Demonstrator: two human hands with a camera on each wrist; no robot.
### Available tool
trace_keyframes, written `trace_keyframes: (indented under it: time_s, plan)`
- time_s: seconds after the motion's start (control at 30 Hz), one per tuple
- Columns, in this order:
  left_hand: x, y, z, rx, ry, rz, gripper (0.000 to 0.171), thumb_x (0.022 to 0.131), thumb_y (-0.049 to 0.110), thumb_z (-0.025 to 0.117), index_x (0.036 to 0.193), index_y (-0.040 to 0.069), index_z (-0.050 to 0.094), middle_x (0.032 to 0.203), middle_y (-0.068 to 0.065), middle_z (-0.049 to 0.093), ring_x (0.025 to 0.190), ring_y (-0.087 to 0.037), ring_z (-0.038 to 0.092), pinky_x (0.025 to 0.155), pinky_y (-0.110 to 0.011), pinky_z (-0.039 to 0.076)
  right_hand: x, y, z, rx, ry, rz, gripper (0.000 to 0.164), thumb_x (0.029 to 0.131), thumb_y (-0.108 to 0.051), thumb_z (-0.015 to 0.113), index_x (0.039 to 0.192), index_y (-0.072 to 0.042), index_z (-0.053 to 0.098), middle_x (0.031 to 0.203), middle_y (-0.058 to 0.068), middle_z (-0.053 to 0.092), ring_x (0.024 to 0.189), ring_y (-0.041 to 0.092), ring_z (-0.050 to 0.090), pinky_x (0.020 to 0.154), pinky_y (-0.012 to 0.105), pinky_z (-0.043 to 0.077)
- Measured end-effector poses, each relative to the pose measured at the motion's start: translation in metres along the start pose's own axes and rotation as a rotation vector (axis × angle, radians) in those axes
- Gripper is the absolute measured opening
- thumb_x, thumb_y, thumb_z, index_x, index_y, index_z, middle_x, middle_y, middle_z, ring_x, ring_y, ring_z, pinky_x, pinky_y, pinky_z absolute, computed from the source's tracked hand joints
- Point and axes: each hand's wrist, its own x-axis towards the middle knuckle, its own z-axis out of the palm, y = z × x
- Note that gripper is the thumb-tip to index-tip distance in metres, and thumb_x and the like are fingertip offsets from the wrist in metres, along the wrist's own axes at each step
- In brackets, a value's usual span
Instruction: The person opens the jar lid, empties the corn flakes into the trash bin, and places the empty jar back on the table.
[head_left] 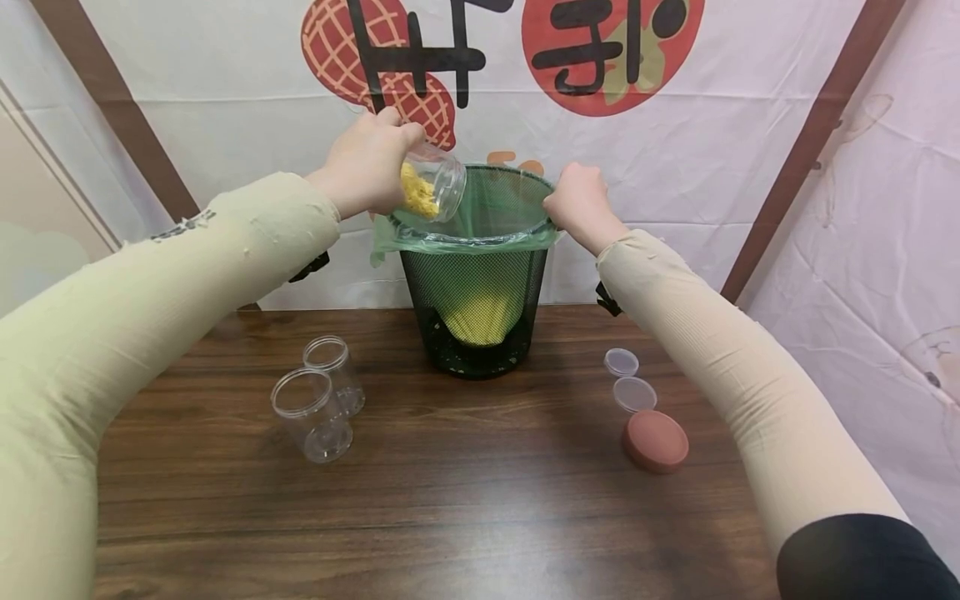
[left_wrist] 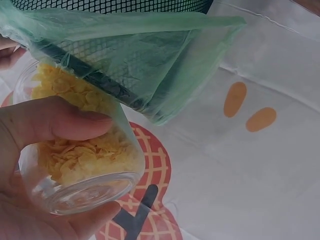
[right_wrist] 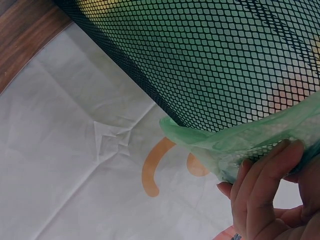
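My left hand [head_left: 372, 162] grips a clear plastic jar [head_left: 447, 185] of yellow flakes [left_wrist: 82, 157], tipped with its mouth over the left side of a black mesh wastebasket [head_left: 472, 279]. In the left wrist view the thumb lies across the jar's side. A green bag [head_left: 480, 242] lines the basket and folds over its rim. My right hand [head_left: 581, 204] holds the basket's right rim through the bag, fingers curled on the outside in the right wrist view. Yellow contents [head_left: 480, 317] show through the mesh low in the bag.
Two clear open jars [head_left: 311, 417] stand on the wooden table [head_left: 465, 500] at the left. At the right lie two translucent discs [head_left: 634, 394] and a reddish lid [head_left: 656, 440]. A printed white cloth [head_left: 637, 167] hangs close behind the basket.
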Motion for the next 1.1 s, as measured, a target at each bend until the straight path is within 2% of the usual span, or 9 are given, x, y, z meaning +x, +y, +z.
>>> trace_keyframes:
  time_s: [0.33, 0.57, 0.83, 1.1]
  plan:
    - [-0.0013, 0.0045, -0.0037, 0.014, -0.041, -0.008, 0.070, 0.068, 0.012, 0.073, 0.131, 0.003, 0.046, 0.125, -0.025, 0.043, 0.108, -0.047, 0.040, 0.087, -0.056, 0.042, 0.0000, 0.0002, 0.0003, 0.001, 0.001, -0.004, 0.015, 0.085, -0.011, 0.048, 0.091, -0.001, 0.057, 0.098, 0.019, 0.066, 0.091, 0.032, 0.062, 0.079, 0.041, 0.052]
    - [-0.0016, 0.0059, -0.0032, 0.022, -0.033, 0.005, 0.068, 0.069, 0.017, 0.075, 0.130, 0.003, 0.048, 0.123, -0.025, 0.043, 0.105, -0.044, 0.041, 0.085, -0.056, 0.043, 0.0004, 0.0002, -0.0001, -0.014, 0.003, -0.004, 0.015, 0.085, -0.012, 0.048, 0.091, -0.001, 0.056, 0.104, 0.021, 0.064, 0.099, 0.033, 0.060, 0.086, 0.043, 0.051]
    - [-0.0018, 0.0062, -0.0031, 0.015, -0.034, 0.000, 0.068, 0.068, 0.009, 0.072, 0.131, 0.004, 0.047, 0.122, -0.023, 0.043, 0.104, -0.041, 0.040, 0.083, -0.055, 0.044, 0.0004, -0.0006, -0.0002, -0.018, -0.001, 0.001, 0.019, 0.085, -0.012, 0.048, 0.095, 0.001, 0.058, 0.104, 0.021, 0.064, 0.096, 0.031, 0.061, 0.083, 0.042, 0.052]
    - [-0.0010, 0.0062, -0.0048, 0.033, -0.023, 0.004, 0.072, 0.066, 0.016, 0.079, 0.130, 0.003, 0.047, 0.117, -0.024, 0.044, 0.104, -0.042, 0.041, 0.084, -0.056, 0.044, 0.0005, -0.0009, -0.0005, -0.022, 0.001, -0.003, 0.019, 0.086, -0.013, 0.048, 0.094, 0.001, 0.059, 0.105, 0.021, 0.064, 0.096, 0.031, 0.060, 0.083, 0.042, 0.052]
